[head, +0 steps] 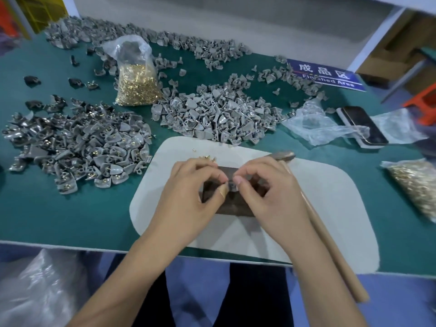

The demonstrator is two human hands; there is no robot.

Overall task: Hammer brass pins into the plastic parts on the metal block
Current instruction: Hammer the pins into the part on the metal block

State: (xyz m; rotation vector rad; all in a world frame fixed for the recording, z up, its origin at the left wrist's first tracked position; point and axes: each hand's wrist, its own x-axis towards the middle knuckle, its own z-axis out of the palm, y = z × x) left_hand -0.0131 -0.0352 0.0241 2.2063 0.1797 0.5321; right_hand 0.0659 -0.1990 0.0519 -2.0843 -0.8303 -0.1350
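Both hands meet over the metal block (232, 204): left hand (188, 199) and right hand (266, 197) each have thumb and forefinger curled in, pinching one small grey plastic part (231, 185) between them, right on top of the block. Part mostly hidden by fingertips; can't tell which way it points or whether a pin is in it. Left thumb has a tan plaster on the tip

Block is dark, rectangular, long axis running from the near edge toward the far edge of the white mat (330, 208) it sits on, tilted slightly. Mat lies at the near edge of the green table (70, 208), centre-right, overhanging that edge a bit

Hammer (318, 223) lies on the mat just right of the right hand, not held: metal head at the mat's far edge, wooden handle pointing back toward the near-right, end sticking out past the table edge

A few loose brass pins (207, 158) on the mat just beyond the left hand

Left of the mat: pile of finished parts (77, 142) with pins showing. Beyond the mat's far edge: pile of bare parts (212, 112). Behind those, open bag of brass pins (135, 76) standing up. More parts scattered along the far edge

Right side: crumpled clear plastic (316, 123), phone (362, 125), blue "Finished Area" sign (328, 75), second pin bag (417, 182) at the right edge
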